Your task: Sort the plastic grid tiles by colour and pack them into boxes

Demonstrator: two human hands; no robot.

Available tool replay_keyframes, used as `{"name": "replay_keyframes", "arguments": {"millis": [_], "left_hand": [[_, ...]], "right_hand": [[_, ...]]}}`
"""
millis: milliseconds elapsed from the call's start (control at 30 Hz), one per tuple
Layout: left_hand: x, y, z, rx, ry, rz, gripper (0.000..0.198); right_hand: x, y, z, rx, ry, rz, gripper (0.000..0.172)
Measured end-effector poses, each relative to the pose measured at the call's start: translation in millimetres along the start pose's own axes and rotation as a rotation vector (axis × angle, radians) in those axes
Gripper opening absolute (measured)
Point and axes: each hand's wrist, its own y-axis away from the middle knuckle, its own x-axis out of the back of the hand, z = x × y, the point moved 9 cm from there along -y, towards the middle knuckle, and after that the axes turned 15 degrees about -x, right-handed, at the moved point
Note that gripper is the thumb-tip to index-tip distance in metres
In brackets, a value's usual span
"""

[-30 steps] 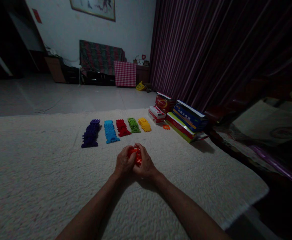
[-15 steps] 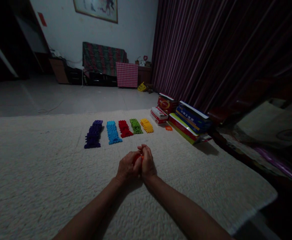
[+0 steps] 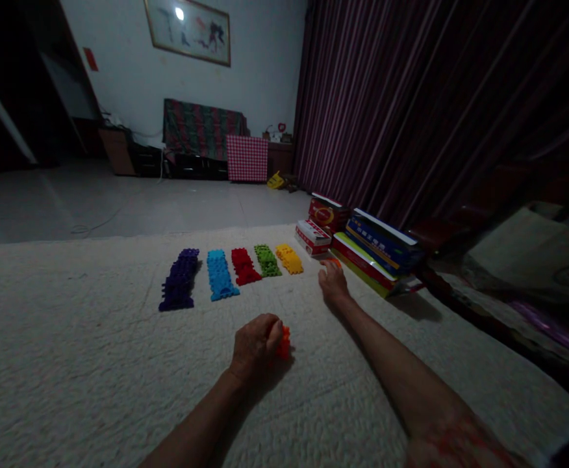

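Observation:
My left hand (image 3: 258,344) is closed around an orange interlocking toy piece (image 3: 284,343), whose notched edge sticks out past the thumb, low over the cream quilted cover (image 3: 119,383). Further out to the right, my right hand (image 3: 333,285) has its fingers bent on another orange toy piece (image 3: 334,261) lying by the boxes; the fingers partly hide it. Beyond my hands are rows of similar pieces: dark purple (image 3: 180,281), light blue (image 3: 221,276), red (image 3: 245,267), green (image 3: 267,261) and yellow (image 3: 289,259).
At the right stand a small red-and-white box (image 3: 312,238), a dark red box (image 3: 327,213), and a blue box (image 3: 382,240) on a red-and-green box (image 3: 362,263). Purple curtains (image 3: 362,97) hang behind them. The cover's edge runs along the right.
My hands, together around something orange before, have parted. My right hand has reached forward and right to the orange piece by the boxes; my left has stayed low, holding its piece. The view has tilted up.

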Motion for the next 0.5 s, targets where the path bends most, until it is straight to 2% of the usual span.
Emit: {"name": "replay_keyframes", "arguments": {"millis": [100,200,333,500], "left_hand": [[-1.6,0.2,-1.9,-0.013,0.010,0.005,0.033],[-3.6,1.0,-3.6,-0.020,0.019,0.005,0.033],[-5.1,1.9,-4.3,-0.017,0.039,0.004,0.033],[-2.2,1.1,0.3,-0.045,0.080,0.027,0.031]], "right_hand": [[2.7,-32.0,26.8,-0.061,0.161,0.004,0.048],[-4.5,-44.2,43.7,-0.099,0.289,-0.021,0.050],[-7.4,-47.2,46.5,-0.104,0.393,0.006,0.056],[-2.7,-38.1,38.3,-0.067,0.463,0.008,0.034]]}}
